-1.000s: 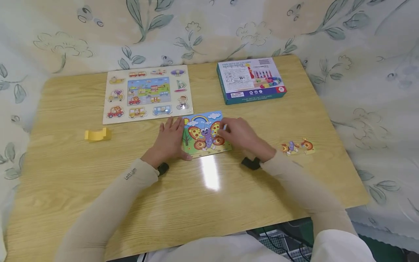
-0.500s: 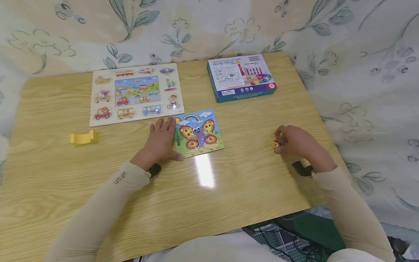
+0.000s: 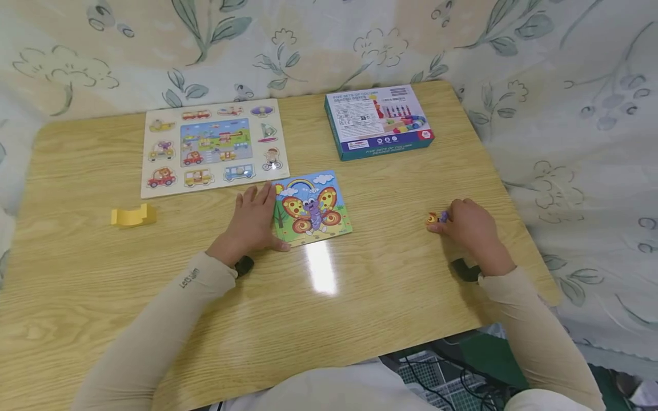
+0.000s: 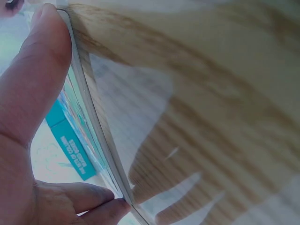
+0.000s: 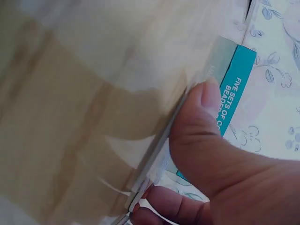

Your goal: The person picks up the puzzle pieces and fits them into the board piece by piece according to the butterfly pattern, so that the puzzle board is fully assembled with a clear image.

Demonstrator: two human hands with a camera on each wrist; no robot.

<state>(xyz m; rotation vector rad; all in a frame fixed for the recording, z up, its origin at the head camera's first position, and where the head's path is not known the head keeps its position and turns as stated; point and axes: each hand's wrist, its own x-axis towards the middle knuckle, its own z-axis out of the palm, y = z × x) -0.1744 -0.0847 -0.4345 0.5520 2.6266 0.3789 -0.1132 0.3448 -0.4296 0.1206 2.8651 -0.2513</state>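
A square butterfly jigsaw puzzle (image 3: 312, 208) lies on the table in the head view. My left hand (image 3: 248, 224) rests along its left edge, fingers spread and thumb at the lower corner. In the left wrist view, the thumb (image 4: 40, 70) and fingertips touch the puzzle's thin edge (image 4: 89, 110). Off to the right, my right hand (image 3: 470, 228) holds small jigsaw pieces (image 3: 433, 218) with an orange swirl and purple parts between thumb and fingers, low at the tabletop. The hand hides part of them. Thumb (image 5: 197, 110) and fingers meet a thin edge in the right wrist view.
A vehicle peg puzzle board (image 3: 216, 147) lies behind the butterfly puzzle, close to its corner. A beaded-toy box (image 3: 377, 123) stands at the back. One yellow curved block (image 3: 133, 216) sits at left. A floral cloth (image 3: 319, 40) hangs behind the wooden table (image 3: 380, 274).
My right hand has gone from the butterfly puzzle's right edge to the loose pieces at right and taken hold there. My left hand stays at the puzzle. The head view has shifted slightly.
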